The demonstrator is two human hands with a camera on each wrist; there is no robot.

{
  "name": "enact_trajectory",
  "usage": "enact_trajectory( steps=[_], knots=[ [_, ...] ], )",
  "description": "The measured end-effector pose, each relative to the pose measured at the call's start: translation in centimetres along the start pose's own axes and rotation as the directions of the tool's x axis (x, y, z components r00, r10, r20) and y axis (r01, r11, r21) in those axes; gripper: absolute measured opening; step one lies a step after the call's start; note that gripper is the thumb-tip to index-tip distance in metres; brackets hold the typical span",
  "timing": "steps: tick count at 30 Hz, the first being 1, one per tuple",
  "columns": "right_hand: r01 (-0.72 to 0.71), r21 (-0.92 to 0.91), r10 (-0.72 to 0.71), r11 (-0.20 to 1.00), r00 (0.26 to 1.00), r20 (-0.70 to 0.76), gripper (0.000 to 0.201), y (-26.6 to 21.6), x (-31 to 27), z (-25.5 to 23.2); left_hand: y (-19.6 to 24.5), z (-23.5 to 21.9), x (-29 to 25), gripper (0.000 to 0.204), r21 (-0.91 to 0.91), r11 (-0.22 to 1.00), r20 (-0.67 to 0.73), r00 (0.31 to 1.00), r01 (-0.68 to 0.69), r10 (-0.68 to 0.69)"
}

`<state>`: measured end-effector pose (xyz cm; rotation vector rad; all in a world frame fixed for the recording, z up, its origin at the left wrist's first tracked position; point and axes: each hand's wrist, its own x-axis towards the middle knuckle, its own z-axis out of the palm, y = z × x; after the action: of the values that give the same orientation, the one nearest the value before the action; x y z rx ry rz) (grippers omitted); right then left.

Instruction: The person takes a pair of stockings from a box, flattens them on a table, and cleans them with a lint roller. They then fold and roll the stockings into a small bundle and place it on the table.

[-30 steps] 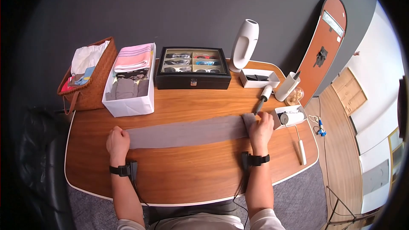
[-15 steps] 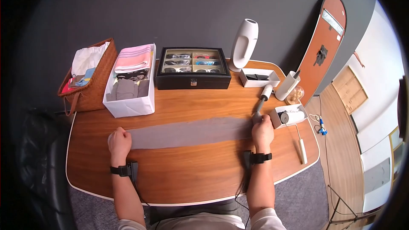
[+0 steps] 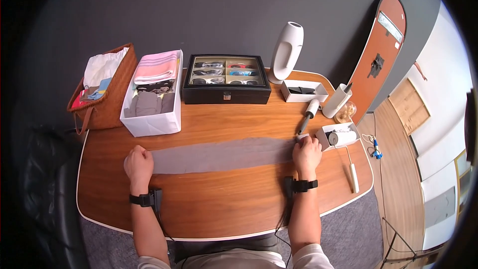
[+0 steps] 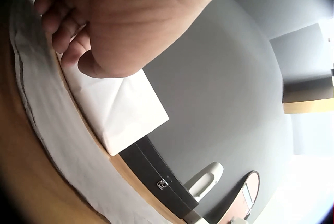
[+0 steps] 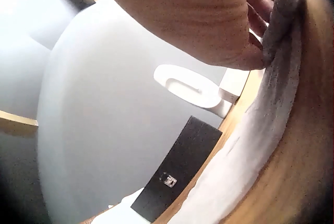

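Note:
A long grey strip of cloth [image 3: 224,155] lies flat across the wooden table [image 3: 224,197], running between both hands. At its left end my left hand [image 3: 138,165] rests with curled fingers gripping the fabric; in the left wrist view the fingertips [image 4: 60,44] line up along the strip's edge. My right hand [image 3: 307,153] holds the right end. Seen from the right wrist, that end forms a small tight roll [image 5: 284,12], with the thumb against one side and the fingers partly hidden behind it.
Behind the cloth stand a wicker basket [image 3: 112,104], a white bin [image 3: 154,125] of folded clothes, a black eyewear case [image 3: 226,95] and a white vase [image 3: 288,52]. Near the right hand are a lint roller [image 3: 311,109], a small white box [image 3: 326,137] and another roller's handle [image 3: 354,178].
The right hand has moved slightly right; the flap folded over the cloth's right end a second ago no longer shows, and a small roll sits at the fingers. The left hand stays nearly still.

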<state>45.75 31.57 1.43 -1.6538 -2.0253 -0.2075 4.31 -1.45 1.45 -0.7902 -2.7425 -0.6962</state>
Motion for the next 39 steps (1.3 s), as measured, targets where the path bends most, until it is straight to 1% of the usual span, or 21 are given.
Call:
enact_trajectory(
  steps=[2,5,6,9,12,15,16,19,21,23,25,27,30,31,32,33,35,36,37,38,39],
  knots=[
    [-0.024,0.038,0.024,0.999,1.0,0.0,0.015,-0.5,0.1,-1.0,0.0,0.0,-0.1,0.019,0.009,1.0,0.017,1.0,-0.011,0.011],
    [-0.051,0.064,0.062,0.997,0.982,-0.176,0.016,0.3,0.2,0.1,0.0,0.0,-0.1,0.02,0.005,1.0,0.034,0.999,0.003,-0.003],
    [-0.068,0.037,0.072,0.997,0.985,-0.154,0.016,0.6,0.2,0.6,0.1,-0.1,-0.2,0.02,0.002,1.0,0.044,0.999,0.012,-0.012],
    [0.049,0.155,-0.033,0.987,0.994,-0.105,0.013,-0.4,0.2,-0.6,0.6,-0.5,-0.2,0.022,0.0,0.999,0.071,0.997,0.032,-0.032],
    [0.134,0.456,-0.159,0.88,0.987,0.017,0.012,-0.6,-0.1,-0.3,0.5,-0.5,-0.2,0.023,0.012,0.999,0.097,0.995,0.036,-0.037],
    [0.136,0.385,-0.186,0.913,0.978,0.093,0.012,-0.7,-0.6,0.3,0.2,-0.2,-0.1,0.023,0.008,1.0,0.115,0.993,0.03,-0.031],
    [0.128,0.321,-0.169,0.938,0.98,0.104,0.016,-0.4,-0.6,0.6,0.0,0.0,-0.1,0.023,0.007,0.999,0.124,0.992,0.035,-0.035],
    [0.055,0.229,-0.091,0.972,0.984,0.151,0.018,0.5,-0.4,1.2,-0.4,0.2,0.0,0.024,-0.008,0.999,0.141,0.989,0.036,-0.035],
    [0.024,0.247,-0.066,0.969,0.985,0.162,0.021,-0.3,-0.8,0.3,-0.8,0.5,0.0,0.024,-0.019,0.999,0.136,0.99,0.027,-0.024],
    [0.053,0.319,-0.108,0.946,0.982,0.158,0.022,-0.6,-1.0,-0.5,-1.1,0.9,0.1,0.024,-0.025,1.0,0.121,0.993,0.007,-0.004],
    [0.0,0.422,-0.07,0.907,0.986,0.149,0.023,0.1,-0.9,-2.3,-0.9,0.8,0.1,0.024,-0.015,1.0,0.123,0.992,0.022,-0.02],
    [-0.078,0.552,-0.01,0.83,0.988,0.155,0.023,3.6,0.5,-3.3,-0.6,0.7,0.0,0.024,-0.008,0.999,0.13,0.991,0.038,-0.037],
    [-0.034,0.44,0.073,0.897,0.995,-0.072,0.022,10.5,1.2,-6.0,-0.2,0.6,-0.2,0.024,-0.01,0.999,0.136,0.99,0.039,-0.037],
    [-0.041,0.383,0.081,0.923,0.993,-0.088,0.025,14.1,1.6,-5.8,-0.1,0.5,-0.1,0.024,-0.007,0.999,0.135,0.99,0.04,-0.039],
    [0.001,0.255,0.049,0.967,0.981,-0.189,0.027,15.5,0.9,-7.4,0.0,0.4,-0.2,0.024,-0.013,0.999,0.132,0.991,0.039,-0.037],
    [-0.013,0.091,0.033,0.996,0.974,-0.225,0.029,17.5,0.3,-7.9,0.1,0.3,-0.2,0.024,-0.019,0.999,0.129,0.991,0.037,-0.034],
    [-0.074,-0.069,0.054,0.995,0.966,-0.253,0.029,21.0,-0.9,-7.8,-0.2,0.5,-0.2,0.024,-0.007,1.0,0.115,0.993,0.028,-0.027],
    [-0.13,-0.095,0.117,0.987,0.984,-0.132,0.031,22.1,-1.0,-7.2,-0.6,0.9,-0.2,0.024,0.006,1.0,0.106,0.994,0.017,-0.018],
    [-0.189,-0.129,0.188,0.974,0.982,-0.016,0.033,22.8,-1.2,-7.1,-0.9,1.5,0.0,0.024,0.015,1.0,0.097,0.995,0.0,-0.002],
    [-0.249,-0.167,0.266,0.954,0.959,0.093,0.035,23.5,-1.4,-7.4,-1.4,2.2,0.1,0.024,-0.004,1.0,0.089,0.996,-0.004,0.004],
    [-0.243,-0.174,0.278,0.954,0.936,0.215,0.036,23.6,-1.2,-7.9,-1.8,2.5,0.5,0.024,0.009,1.0,0.126,0.992,0.013,-0.014]
  ],
)
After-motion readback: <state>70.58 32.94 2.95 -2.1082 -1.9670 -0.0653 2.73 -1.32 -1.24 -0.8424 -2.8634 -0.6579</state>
